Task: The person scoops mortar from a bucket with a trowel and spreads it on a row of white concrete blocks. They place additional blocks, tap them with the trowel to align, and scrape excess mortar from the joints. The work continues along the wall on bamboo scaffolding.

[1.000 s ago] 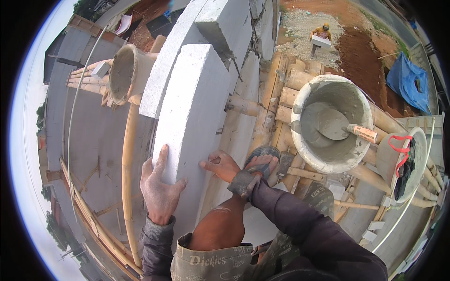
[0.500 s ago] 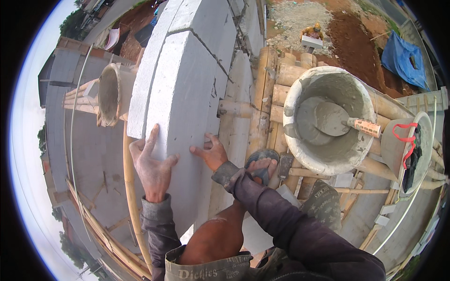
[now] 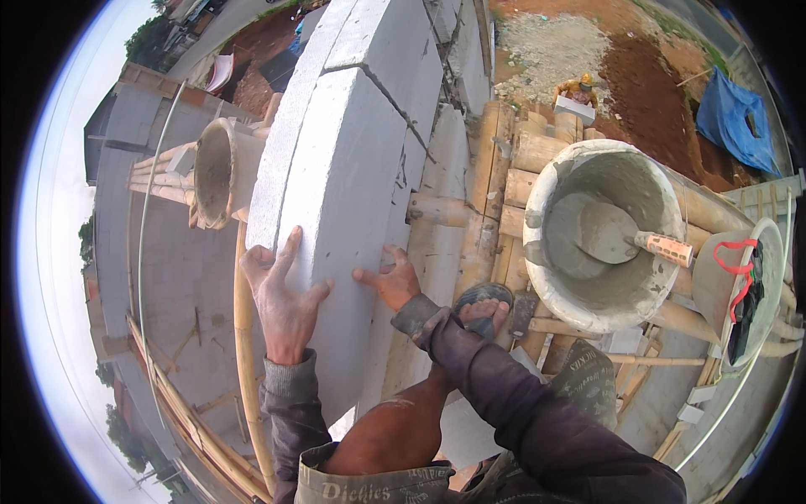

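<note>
A long white lightweight concrete block [image 3: 361,168] lies at the near part of a block wall, its top face and right side showing. My left hand [image 3: 285,302] rests on its near end with fingers spread, the index finger pointing along the top face and the thumb toward the right side. Against the block's right side my right hand [image 3: 393,281] presses with fingers and thumb apart. A narrower strip of block [image 3: 281,176] runs along the left side, close to my left fingertips. A dark crooked joint separates the block from the one beyond it [image 3: 378,38].
To the right, a mortar bucket [image 3: 537,244] holds a trowel [image 3: 663,248]. Bamboo poles [image 3: 478,168] form the scaffold around my sandalled foot [image 3: 487,307]. Another bucket [image 3: 217,172] stands left of the wall. Below, a person in yellow [image 3: 579,88] carries a block.
The whole view has shifted slightly, so the wall and buckets sit a little lower and further right. Both hands keep nearly the same places on the block.
</note>
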The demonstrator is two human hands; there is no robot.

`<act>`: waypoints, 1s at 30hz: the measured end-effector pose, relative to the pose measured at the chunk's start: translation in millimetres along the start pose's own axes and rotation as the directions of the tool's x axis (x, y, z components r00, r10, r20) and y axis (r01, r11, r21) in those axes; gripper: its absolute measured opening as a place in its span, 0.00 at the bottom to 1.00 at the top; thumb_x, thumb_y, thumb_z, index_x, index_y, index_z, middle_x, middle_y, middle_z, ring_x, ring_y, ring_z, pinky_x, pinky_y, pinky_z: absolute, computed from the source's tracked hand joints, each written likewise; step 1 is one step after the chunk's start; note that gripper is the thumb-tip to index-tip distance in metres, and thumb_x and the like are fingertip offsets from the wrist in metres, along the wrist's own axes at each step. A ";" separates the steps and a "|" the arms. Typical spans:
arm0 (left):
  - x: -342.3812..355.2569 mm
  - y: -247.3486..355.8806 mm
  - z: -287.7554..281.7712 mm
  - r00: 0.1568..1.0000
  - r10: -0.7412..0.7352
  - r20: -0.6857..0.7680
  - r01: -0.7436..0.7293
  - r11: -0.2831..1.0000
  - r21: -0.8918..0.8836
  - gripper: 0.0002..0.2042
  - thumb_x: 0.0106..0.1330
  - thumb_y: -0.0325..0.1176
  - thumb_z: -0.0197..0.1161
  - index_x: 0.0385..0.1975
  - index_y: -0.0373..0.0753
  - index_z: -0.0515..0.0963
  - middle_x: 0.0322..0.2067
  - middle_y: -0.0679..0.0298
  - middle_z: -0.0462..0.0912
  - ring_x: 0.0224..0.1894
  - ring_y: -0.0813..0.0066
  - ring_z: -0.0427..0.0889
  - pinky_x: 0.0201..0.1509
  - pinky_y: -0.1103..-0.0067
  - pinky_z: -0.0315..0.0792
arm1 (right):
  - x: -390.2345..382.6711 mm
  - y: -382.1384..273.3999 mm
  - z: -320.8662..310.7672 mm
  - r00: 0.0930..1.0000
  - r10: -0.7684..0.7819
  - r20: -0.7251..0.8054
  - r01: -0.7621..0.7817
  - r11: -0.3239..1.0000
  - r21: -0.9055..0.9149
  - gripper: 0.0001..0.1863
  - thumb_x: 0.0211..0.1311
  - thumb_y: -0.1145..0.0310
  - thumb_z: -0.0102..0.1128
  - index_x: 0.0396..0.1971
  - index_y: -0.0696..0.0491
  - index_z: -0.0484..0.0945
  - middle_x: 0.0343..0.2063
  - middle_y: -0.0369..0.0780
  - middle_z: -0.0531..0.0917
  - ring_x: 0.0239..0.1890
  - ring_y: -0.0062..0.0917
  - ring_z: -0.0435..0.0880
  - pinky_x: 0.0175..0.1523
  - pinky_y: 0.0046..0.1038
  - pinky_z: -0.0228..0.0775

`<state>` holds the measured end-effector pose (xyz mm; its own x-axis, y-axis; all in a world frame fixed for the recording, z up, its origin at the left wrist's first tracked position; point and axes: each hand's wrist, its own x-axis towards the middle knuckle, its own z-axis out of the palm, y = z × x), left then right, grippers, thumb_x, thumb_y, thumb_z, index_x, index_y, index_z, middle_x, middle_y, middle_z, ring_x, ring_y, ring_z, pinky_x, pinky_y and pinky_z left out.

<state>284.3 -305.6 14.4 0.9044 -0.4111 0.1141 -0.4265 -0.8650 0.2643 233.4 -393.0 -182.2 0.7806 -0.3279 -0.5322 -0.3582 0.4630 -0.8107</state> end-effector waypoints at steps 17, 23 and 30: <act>7.6 -8.8 3.1 0.998 -0.015 0.056 0.016 1.000 -0.018 0.40 0.41 0.32 0.78 0.63 0.49 0.77 0.47 0.58 0.63 0.55 0.56 0.68 0.63 0.64 0.70 | 6.7 -4.5 4.8 0.995 -0.095 -0.010 0.094 0.990 -0.103 0.54 0.45 0.46 0.78 0.64 0.66 0.64 0.46 0.53 0.82 0.49 0.39 0.84 0.54 0.34 0.76; -14.1 -18.2 5.1 1.000 0.010 -0.015 -0.007 0.985 0.171 0.44 0.44 0.34 0.77 0.69 0.49 0.70 0.54 0.52 0.65 0.58 0.53 0.69 0.64 0.61 0.70 | 1.1 -8.9 5.1 0.999 -0.047 -0.014 0.044 0.982 -0.182 0.51 0.46 0.48 0.77 0.64 0.64 0.65 0.46 0.53 0.82 0.48 0.39 0.84 0.53 0.34 0.76; -60.5 -44.3 -18.2 0.987 -0.085 0.139 0.071 0.992 0.102 0.51 0.44 0.40 0.76 0.74 0.45 0.60 0.44 0.48 0.78 0.43 0.53 0.82 0.52 0.64 0.77 | 2.2 -18.9 -0.6 0.995 -0.088 0.050 0.099 0.946 -0.309 0.50 0.48 0.46 0.77 0.63 0.64 0.68 0.42 0.52 0.83 0.47 0.37 0.84 0.52 0.35 0.77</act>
<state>248.7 -237.2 13.2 0.9271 -0.3723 -0.0425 -0.3602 -0.9168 0.1723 241.6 -403.0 -168.2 0.8335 -0.3257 -0.4463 -0.4199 0.1515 -0.8948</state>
